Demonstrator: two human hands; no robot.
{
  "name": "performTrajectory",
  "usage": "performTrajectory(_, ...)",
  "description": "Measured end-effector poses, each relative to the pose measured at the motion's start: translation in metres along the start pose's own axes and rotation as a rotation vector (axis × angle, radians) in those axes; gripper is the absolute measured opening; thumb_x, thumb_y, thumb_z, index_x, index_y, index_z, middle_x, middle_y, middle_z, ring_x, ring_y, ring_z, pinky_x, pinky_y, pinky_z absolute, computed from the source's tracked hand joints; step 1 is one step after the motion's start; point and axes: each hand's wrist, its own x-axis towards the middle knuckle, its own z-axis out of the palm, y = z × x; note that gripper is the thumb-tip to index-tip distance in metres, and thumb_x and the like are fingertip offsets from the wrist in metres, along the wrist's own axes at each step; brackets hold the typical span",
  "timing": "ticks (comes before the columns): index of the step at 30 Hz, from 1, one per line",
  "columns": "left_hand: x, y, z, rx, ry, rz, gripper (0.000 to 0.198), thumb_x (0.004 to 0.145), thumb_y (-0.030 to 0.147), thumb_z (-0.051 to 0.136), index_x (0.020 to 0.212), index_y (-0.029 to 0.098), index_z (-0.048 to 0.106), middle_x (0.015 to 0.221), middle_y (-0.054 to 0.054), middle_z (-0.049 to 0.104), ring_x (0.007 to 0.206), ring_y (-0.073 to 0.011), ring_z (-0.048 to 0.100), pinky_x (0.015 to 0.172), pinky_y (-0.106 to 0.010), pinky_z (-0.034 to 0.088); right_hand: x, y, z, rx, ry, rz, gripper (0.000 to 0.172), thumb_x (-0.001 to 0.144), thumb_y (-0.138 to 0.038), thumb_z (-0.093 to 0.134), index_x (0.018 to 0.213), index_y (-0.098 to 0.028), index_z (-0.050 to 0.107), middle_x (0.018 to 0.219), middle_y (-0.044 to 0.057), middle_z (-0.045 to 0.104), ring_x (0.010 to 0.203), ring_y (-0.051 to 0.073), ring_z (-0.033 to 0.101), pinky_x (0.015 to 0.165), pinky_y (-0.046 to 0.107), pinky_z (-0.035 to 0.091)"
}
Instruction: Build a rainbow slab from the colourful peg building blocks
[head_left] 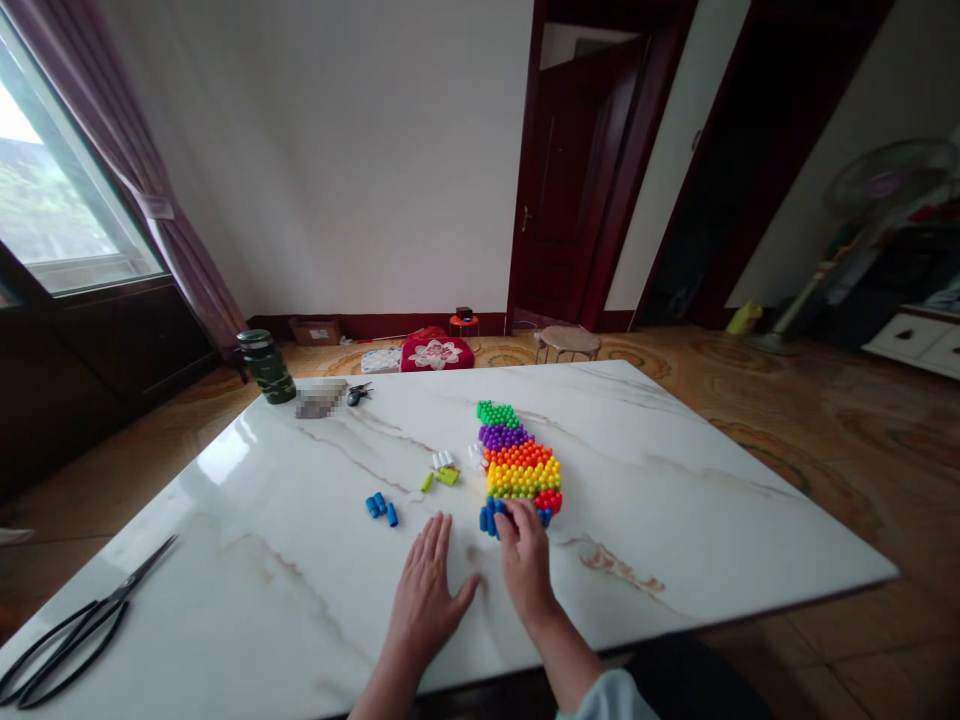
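My left hand (427, 585) lies flat on the table, fingers stretched out and thumb apart, holding nothing. Fingers bent together, my right hand (526, 560) grips a blue bullet-shaped plastic piece (499, 508) in the near row, though the fingers partly hide it. Just beyond stand rows of rounded pieces: red (550, 500), yellow (523, 476), orange (517, 456), purple (504, 437) and green (496, 413). To the left lie loose blue pieces (381, 507), yellow-green pieces (448, 476) and white pieces (442, 460).
Large black-handled scissors (90, 625) lie at the left of the marble-patterned table (300, 560). At the far left corner stand a dark green flask (268, 368) and small black scissors (358, 394). Beyond the table are a stool (568, 342) and a fan (832, 245).
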Motion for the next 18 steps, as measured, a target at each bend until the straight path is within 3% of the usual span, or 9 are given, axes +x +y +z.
performTrajectory(4,0.001,0.001,-0.003,0.011,0.0,0.006,0.081,0.085,0.043,0.053,0.152,0.017,0.016,0.153,-0.013,0.032,0.14,-0.0281,0.031,0.112,-0.045,0.033,0.002,0.029,-0.043,0.011,0.147,0.117,0.021,0.094,-0.034,0.043,0.1,-0.019,0.056,0.09,0.006,0.061,0.082,0.018,0.059,0.073,0.031,0.05)
performTrajectory(8,0.001,0.0,-0.003,0.016,0.02,0.018,0.079,0.085,0.043,0.054,0.151,0.017,0.02,0.152,-0.013,0.035,0.139,-0.0285,0.033,0.112,-0.045,0.034,-0.01,0.05,-0.075,0.037,0.04,0.087,0.021,0.094,-0.032,0.042,0.102,-0.02,0.057,0.094,0.005,0.061,0.079,0.016,0.059,0.071,0.03,0.05)
performTrajectory(18,0.001,-0.001,-0.002,0.035,0.007,0.027,0.075,0.086,0.045,0.053,0.149,0.015,0.026,0.151,-0.014,0.035,0.139,-0.0286,0.033,0.111,-0.046,0.036,-0.002,0.063,-0.089,-0.058,0.212,0.205,0.026,0.091,-0.038,0.043,0.1,-0.019,0.059,0.091,0.006,0.064,0.076,0.017,0.06,0.071,0.031,0.05)
